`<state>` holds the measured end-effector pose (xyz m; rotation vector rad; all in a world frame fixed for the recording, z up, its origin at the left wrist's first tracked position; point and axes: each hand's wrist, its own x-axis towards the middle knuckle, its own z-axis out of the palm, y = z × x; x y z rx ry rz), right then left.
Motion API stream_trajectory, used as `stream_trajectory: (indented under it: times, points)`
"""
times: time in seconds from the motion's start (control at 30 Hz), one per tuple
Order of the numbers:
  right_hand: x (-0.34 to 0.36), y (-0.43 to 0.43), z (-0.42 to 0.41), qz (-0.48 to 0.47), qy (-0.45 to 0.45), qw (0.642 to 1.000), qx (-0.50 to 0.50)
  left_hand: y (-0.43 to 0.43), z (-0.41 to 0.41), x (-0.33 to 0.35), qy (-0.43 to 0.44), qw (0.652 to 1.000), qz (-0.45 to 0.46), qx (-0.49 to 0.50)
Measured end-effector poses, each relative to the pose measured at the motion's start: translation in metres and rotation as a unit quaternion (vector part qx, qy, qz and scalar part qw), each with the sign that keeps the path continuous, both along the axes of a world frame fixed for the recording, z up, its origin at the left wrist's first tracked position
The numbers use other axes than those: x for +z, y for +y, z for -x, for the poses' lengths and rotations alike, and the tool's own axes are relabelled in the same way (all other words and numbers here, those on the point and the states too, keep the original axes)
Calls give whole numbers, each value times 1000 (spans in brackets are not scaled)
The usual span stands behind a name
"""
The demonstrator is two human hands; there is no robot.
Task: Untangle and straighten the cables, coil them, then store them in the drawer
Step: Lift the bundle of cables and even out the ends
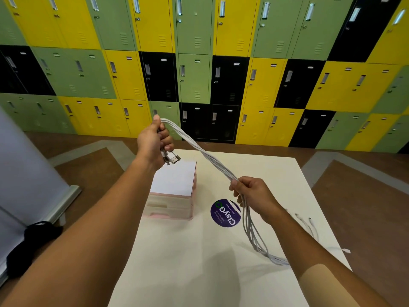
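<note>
A bundle of several grey-white cables [205, 155] stretches between both hands above the white table [199, 251]. My left hand [152, 144] is raised at the upper left, shut on one end, with the metal plugs [171, 159] hanging below its fingers. My right hand [252, 196] grips the bundle lower to the right. From there the cables drop in a loop [254, 238] to the table and pass under my right forearm. A small pink-and-white drawer unit [174, 196] with closed drawers stands on the table's left part.
A round purple sticker [225, 212] lies on the table between the drawer unit and my right hand. Loose cable ends [309, 222] rest near the right table edge. A black bag [33, 242] sits on the floor at left. Coloured lockers [199, 74] fill the wall behind.
</note>
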<state>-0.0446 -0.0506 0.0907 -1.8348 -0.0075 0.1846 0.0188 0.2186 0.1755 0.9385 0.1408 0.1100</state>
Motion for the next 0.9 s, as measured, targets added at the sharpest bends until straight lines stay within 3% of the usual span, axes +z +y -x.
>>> stream_trajectory:
  times: [0.17,0.33,0.53,0.6,0.73,0.9]
  points:
    - [7,10,0,-14,67,997,-35,-1,-3,-1,-2,1000,14,0]
    - [14,3,7,-85,227,968,61,2,-1,-4,-5,1000,11,-14]
    - [7,-5,9,-231,147,960,63,2,-2,-15,7,999,51,-16]
    - [7,-5,7,-171,122,975,74,1,-2,-17,7,998,66,-21]
    - [10,2,5,71,84,991,81,-5,-2,-16,5,998,63,-28]
    - [11,13,0,124,87,988,19,-9,0,-13,-15,995,83,-49]
